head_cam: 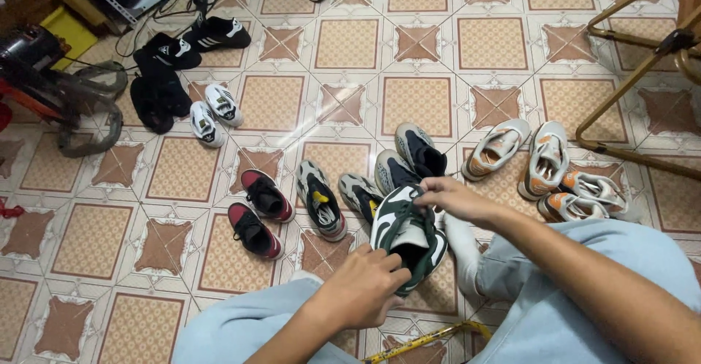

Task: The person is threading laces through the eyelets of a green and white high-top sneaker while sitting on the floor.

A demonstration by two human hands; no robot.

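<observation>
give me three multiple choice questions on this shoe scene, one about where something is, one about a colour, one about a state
1. Where does the red and black pair of sneakers lie?
A. on a chair
B. on the tiled floor, to the left of the held shoe
C. in the person's lap

2. What colours is the sneaker in the hands?
A. green and white
B. orange and white
C. all black

3. How is that sneaker held?
A. lying untouched on the floor
B. by one hand only
C. by both hands, off the floor

Answers:
1. B, both shoes rest on the tiles left of the hands.
2. A, dark green panels on a white body show.
3. C, the left hand grips its near end while the right hand holds its far end above the knees.
</observation>
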